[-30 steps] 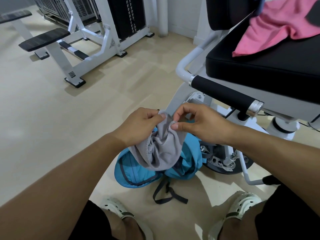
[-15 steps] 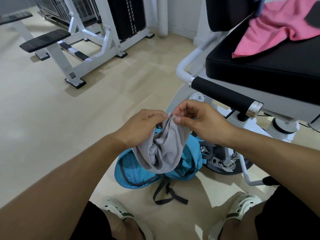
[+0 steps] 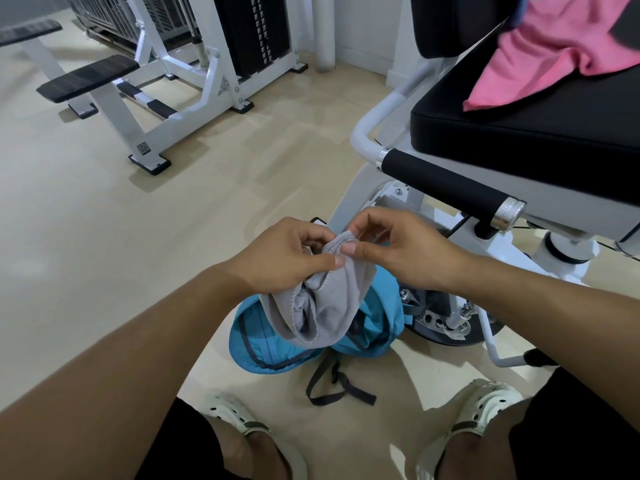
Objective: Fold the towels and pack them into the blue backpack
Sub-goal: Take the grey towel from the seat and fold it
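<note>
Pinching grey towel (image 3: 329, 306), hands (image 3: 346, 251) hiding blue backpack (image 3: 263, 344) opening

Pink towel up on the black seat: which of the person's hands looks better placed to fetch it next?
Right hand, probably. The pink towel lies on the black seat on the person's right side. Both hands now pinch the grey towel, so the left hand could keep it.

head view looks down, close over hands (image 3: 346, 258).
</note>
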The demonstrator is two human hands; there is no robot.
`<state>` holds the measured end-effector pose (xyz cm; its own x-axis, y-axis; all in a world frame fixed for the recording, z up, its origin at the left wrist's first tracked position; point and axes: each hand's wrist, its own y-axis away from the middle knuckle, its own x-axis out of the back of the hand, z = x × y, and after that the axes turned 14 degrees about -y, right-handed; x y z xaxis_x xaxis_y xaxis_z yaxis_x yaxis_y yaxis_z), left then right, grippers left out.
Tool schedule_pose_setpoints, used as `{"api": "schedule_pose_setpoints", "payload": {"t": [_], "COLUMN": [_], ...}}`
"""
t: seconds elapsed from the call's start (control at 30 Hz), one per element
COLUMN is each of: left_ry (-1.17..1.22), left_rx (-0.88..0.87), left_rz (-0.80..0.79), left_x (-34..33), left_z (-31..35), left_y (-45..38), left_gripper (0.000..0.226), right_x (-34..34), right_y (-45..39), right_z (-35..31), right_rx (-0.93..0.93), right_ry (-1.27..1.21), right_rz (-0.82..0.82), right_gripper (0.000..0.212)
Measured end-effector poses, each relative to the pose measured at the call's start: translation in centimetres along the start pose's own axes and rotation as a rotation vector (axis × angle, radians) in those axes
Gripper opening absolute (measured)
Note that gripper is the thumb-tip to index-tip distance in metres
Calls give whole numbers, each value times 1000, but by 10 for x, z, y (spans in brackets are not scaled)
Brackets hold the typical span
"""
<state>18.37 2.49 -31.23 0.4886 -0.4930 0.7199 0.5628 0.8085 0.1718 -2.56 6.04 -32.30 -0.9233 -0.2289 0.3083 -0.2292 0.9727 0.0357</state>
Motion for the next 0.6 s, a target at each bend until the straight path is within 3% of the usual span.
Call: {"api": "schedule_pose_setpoints", "payload": {"t": [0.07,0.2,0.27,0.43,0.6], "left_ry": [4,-153,-112,-31,-109], "left_rx": [63,395,544,805,821], "left_rz": [63,330,411,452,279], "left_x": [3,21,33,42,34], "left_z": [-2,-27,-48,-87,-80], "left_y": [0,-4,-5,0,5], "left_gripper": [8,47,55,68,76], "right_x": [0,10,20,36,44], "right_y": [-2,-9,-11,-16,-14], "right_z": [5,22,28,37,44], "right_rx": [-19,-209,-326,-366,-401], "right_ry": [9,-35,-20,-60,-31], "right_rz": [51,161,206,289,223], "right_gripper": [14,17,19,17,18]}}
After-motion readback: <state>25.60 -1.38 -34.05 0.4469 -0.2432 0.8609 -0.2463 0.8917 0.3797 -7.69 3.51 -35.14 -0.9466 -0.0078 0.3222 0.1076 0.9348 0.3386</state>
